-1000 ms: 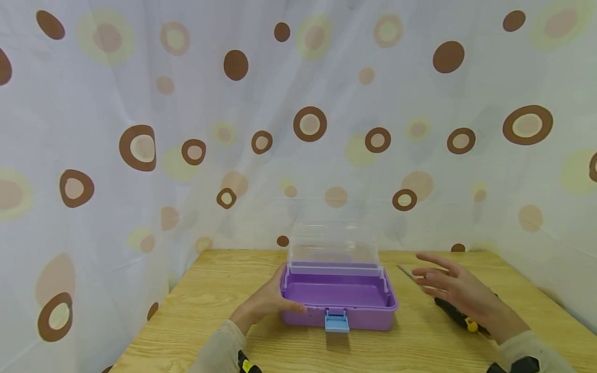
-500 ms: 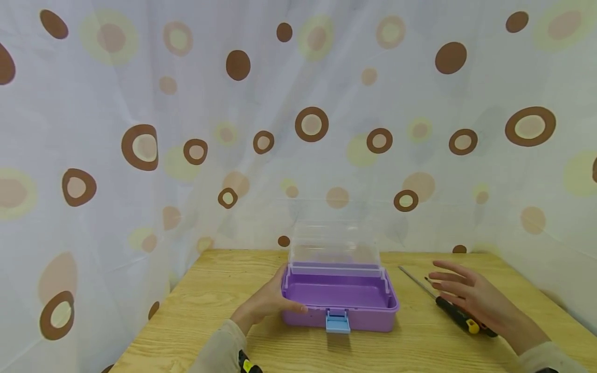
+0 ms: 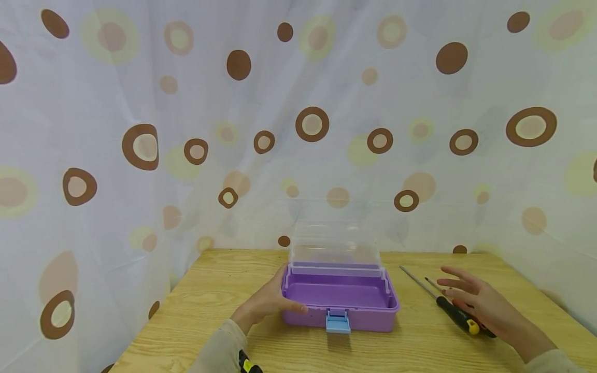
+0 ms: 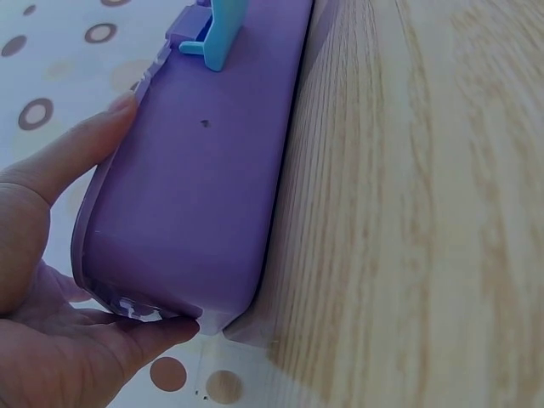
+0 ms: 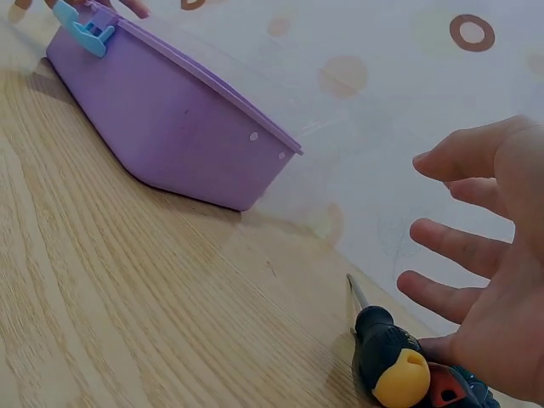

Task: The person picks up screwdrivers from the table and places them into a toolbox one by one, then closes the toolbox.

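Observation:
A purple toolbox with a raised clear lid and a light blue latch stands on the table. My left hand grips its left end, thumb over the front rim and fingers along the end wall. To the right lie two screwdrivers: one with a black handle and yellow end, beside it one with a red and black handle, partly hidden by my hand. Over them my right hand hovers with spread, slightly bent fingers, holding nothing. Whether its lowest finger touches a handle I cannot tell.
The wooden table ends at a white curtain with brown and yellow dots, which hangs behind it and along both sides. The toolbox's purple tray faces up, showing its bare bottom.
My right hand has moved to the right and slightly down, uncovering more of the screwdrivers. The left hand and the toolbox have stayed put.

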`<state>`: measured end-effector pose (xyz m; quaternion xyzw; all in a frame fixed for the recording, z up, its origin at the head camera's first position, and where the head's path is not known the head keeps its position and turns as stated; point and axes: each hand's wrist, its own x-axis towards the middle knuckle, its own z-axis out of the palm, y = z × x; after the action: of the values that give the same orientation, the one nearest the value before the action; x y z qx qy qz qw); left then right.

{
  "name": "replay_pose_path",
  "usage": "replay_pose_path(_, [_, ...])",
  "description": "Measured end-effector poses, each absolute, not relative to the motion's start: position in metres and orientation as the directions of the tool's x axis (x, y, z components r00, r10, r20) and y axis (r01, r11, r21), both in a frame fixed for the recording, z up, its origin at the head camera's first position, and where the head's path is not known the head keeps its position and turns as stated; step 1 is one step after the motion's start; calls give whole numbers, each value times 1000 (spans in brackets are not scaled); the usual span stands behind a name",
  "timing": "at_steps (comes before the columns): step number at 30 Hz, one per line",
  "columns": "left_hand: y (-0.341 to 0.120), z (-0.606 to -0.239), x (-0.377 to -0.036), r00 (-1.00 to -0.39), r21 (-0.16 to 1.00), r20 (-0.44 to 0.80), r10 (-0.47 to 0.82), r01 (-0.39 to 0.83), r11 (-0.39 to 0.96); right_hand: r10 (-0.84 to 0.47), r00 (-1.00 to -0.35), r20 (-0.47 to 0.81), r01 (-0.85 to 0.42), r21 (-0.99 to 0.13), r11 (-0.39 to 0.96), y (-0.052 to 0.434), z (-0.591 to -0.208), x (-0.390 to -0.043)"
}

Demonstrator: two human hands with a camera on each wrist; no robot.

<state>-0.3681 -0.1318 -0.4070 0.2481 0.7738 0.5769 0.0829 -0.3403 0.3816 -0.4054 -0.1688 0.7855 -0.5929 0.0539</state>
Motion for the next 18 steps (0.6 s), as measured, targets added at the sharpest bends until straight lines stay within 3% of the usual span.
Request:
replay_pose_path(5, [-132, -408, -369, -868, 929, 155, 473, 290, 228, -313, -943, 111, -235, -889, 393, 373, -413, -339])
replay_pose_path(10, [-132, -407, -369, -865, 928, 156, 477, 294, 230, -325, -942, 80, -217, -885, 411, 366, -420, -338])
replay_pose_path(18, [-132, -407, -368, -860, 929, 163, 484, 299, 218, -332, -929, 162, -333, -757, 563, 351, -429, -338])
